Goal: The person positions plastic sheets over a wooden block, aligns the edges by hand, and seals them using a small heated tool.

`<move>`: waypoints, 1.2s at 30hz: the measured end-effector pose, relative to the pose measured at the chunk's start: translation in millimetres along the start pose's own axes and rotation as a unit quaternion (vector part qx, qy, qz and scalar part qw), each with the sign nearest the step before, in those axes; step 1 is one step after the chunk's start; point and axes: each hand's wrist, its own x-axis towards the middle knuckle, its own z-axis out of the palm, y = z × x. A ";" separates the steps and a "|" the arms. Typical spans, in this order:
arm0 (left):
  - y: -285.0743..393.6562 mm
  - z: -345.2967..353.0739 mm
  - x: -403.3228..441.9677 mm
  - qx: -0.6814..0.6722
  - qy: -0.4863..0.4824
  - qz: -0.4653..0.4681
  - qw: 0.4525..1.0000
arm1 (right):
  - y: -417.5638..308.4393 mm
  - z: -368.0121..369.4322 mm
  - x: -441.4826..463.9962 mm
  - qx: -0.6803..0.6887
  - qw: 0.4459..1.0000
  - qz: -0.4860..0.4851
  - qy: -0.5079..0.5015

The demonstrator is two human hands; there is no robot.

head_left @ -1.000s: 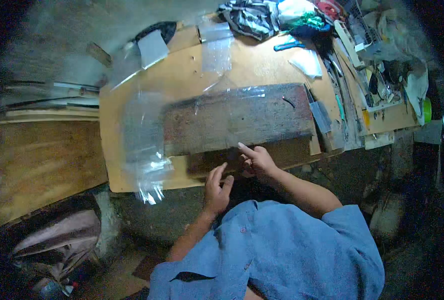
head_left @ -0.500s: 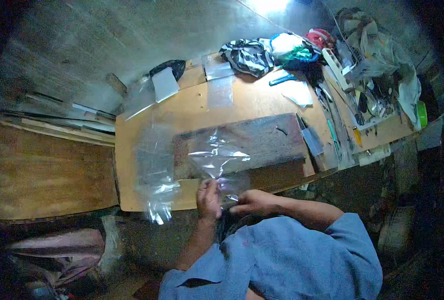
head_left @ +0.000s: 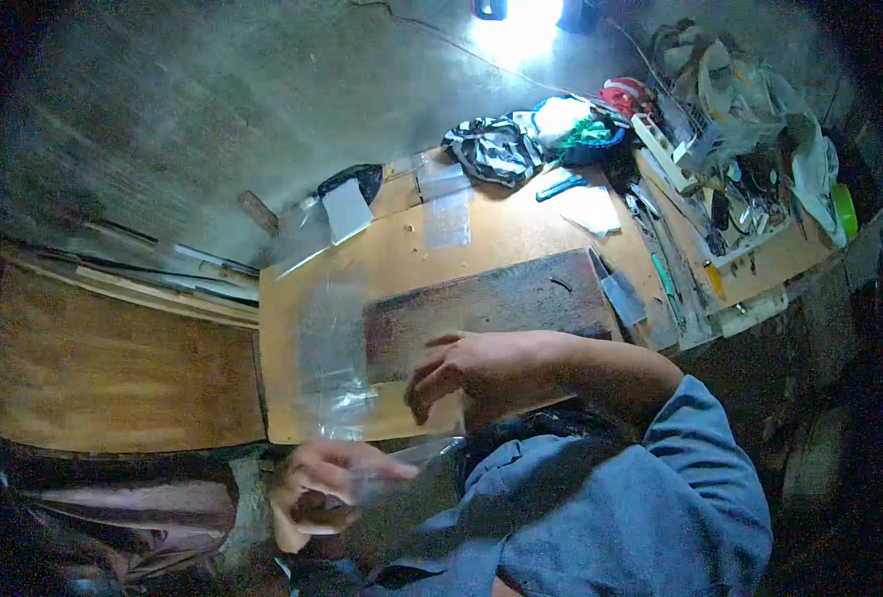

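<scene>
Down at the table's front edge, my left hand [head_left: 327, 490] is blurred by motion, its fingers closed on a thin piece of clear plastic film [head_left: 401, 482]. The film stretches right from the fingertips across my lap. My right hand [head_left: 461, 374] hovers palm down by the near side of a dark wooden board [head_left: 481, 303], its fingers bent and apart, with nothing visible in them. Left of the board lies more clear plastic film [head_left: 332, 348], flat and reaching the table's front edge. Black plastic [head_left: 551, 423] sits in my lap beneath the right forearm.
The tan table [head_left: 282, 398] carries a black-and-white striped bag [head_left: 494, 151], a blue-handled tool [head_left: 561, 185] and a white sheet [head_left: 347, 211] at the back. A crowded tool tray [head_left: 750, 249] stands at right. A brown wooden panel [head_left: 128, 358] adjoins at left; a lamp [head_left: 531, 15] shines above.
My left hand has moved down and left off the board with the film. The right hand has let go of the film and risen toward the board. The view has shifted slightly.
</scene>
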 end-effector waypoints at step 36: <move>-100.8 -205.4 33.5 0.267 0.640 0.005 0.721 | 88.8 58.1 -43.7 0.159 0.780 0.452 0.402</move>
